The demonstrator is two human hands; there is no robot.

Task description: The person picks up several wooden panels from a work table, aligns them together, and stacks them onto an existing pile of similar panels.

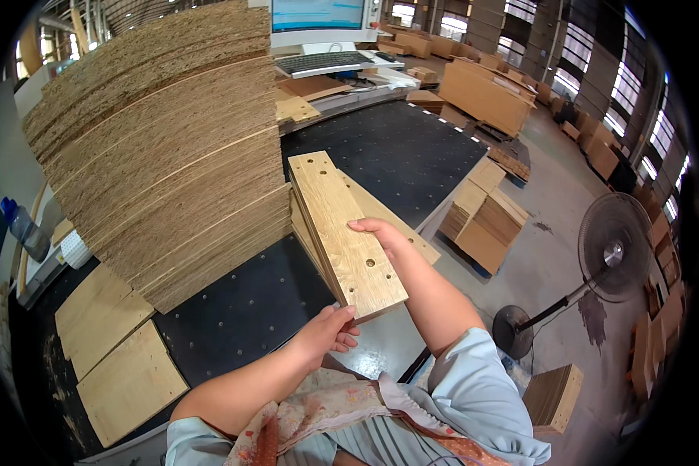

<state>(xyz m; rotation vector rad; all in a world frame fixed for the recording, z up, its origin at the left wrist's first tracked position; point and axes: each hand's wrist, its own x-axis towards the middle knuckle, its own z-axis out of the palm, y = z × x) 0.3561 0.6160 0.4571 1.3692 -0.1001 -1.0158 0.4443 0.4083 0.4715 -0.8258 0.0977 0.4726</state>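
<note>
1. Left hand (330, 334): at the near-left corner of the drilled board (338, 241), thumb touching, fingers curled. Can't tell whether that grip pinches or only steadies.
2. Right hand (382, 234): grip closed on the board's right long edge, about mid-length. Thumb on the top face; other fingers hidden.
3. Drilled board: between the hands, long axis near-right to far-left. Left hand has the near end, right is nearer the middle; most of the length lies beyond the left grip.
4. Lower board (370, 203): under the drilled one, skewed, showing to its right. Contact unclear.
5. Panel stack (179, 155): tall, on the black bench (233, 303), left of the drilled board's far half.
6. Keyboard (324, 63): farther off, past the far end.
</note>
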